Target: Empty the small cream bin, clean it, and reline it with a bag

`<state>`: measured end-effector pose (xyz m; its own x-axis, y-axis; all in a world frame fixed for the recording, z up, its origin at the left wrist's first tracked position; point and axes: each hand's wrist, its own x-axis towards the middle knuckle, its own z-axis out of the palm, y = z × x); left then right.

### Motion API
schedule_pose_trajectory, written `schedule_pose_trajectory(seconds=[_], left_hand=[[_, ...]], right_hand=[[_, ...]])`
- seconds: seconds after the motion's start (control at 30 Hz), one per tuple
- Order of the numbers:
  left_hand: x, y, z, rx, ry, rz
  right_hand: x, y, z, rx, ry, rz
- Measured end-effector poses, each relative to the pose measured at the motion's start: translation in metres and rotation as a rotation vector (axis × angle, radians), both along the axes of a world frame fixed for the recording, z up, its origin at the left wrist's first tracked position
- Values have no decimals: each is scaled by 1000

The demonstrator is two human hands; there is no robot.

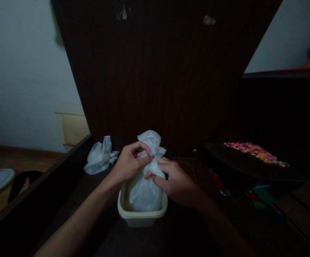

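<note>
One white plastic bag (145,194), upright at centre, lower part inside a cream tub (141,215). Bulges below, narrows to a gathered neck, flares into loose ends on top. Contents not identifiable through the film.

Left hand (130,161): fingers curled, thumb and forefinger closed on the neck. Right hand (177,182): fingers bent inward, thumb and fingertips closed on gathered film slightly lower, from the opposite side. Folds between the fingertips partly hidden; cannot tell whether knotted or only twisted.

Technique, by judgement: pinch close to the gather, not high on the loose ends. Let the tub carry the weight; avoid lifting the base. Use small, opposed fingertip pulls, to limit stretching or tearing of thin film. Avoid pressing on the rim: some risk of tipping. Go slowly, given the dim light.

Surroundings: dark surface (101,228) under the tub; crumpled plastic bag (99,159) near the left hand, apart from it; dark wooden panel (155,78) behind; pink and yellow cluster (259,153) well apart, off to the right.
</note>
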<state>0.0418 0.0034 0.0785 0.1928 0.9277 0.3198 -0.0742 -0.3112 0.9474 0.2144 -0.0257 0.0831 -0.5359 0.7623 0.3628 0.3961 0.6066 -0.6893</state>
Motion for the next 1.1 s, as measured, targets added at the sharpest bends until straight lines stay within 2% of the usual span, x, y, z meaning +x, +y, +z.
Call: schedule_pose_trajectory(seconds=[0.17,0.43,0.67,0.77,0.93,1.1], left_hand=[[-2,0,3,108,138,-7],[-12,-8,13,213,288,-155],[-7,-9,9,365,482,-66],[-6,-9,9,396,481,-62],[-6,-10,10,412,484,-37],[-1,-12,9,379,433,12]], right_hand=[[5,3,1,3,-16,-13],[7,8,-1,98,-5,-45],[8,7,4,96,-26,-82],[10,6,8,73,-32,-102],[18,9,9,-22,94,-170],[23,18,5,-105,233,-139]])
